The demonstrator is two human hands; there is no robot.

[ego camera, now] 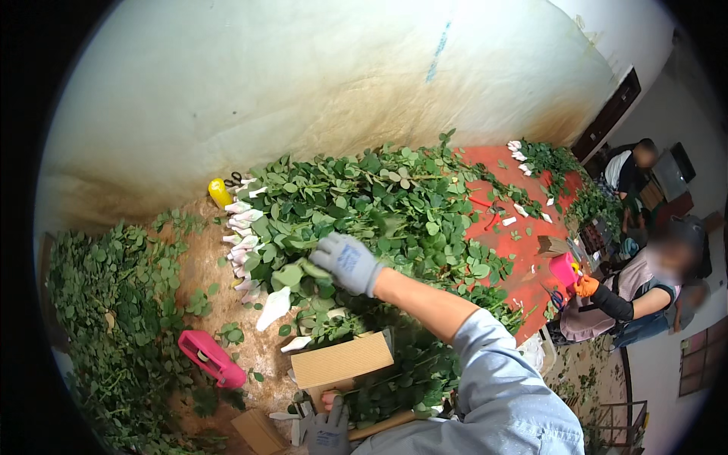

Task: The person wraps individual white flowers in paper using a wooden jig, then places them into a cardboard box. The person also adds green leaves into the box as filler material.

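My right hand, in a grey work glove, is over a pile of leafy rose stems. Its fingers are curled around a leafy stem, with a large white-sleeved rose head hanging below left. More sleeved heads line the pile's left end. At the bottom edge, my left hand, gloved too, has its fingertips at a pinkish rose head under a corrugated cardboard piece; its grip is partly hidden. Leafy stems extend right of that rose.
A pink plastic tool, yellow object and black-handled scissors lie at left, beside heaped foliage. Red-handled pruners lie on the red tabletop. At right, a co-worker's orange-gloved hand is near another pink tool.
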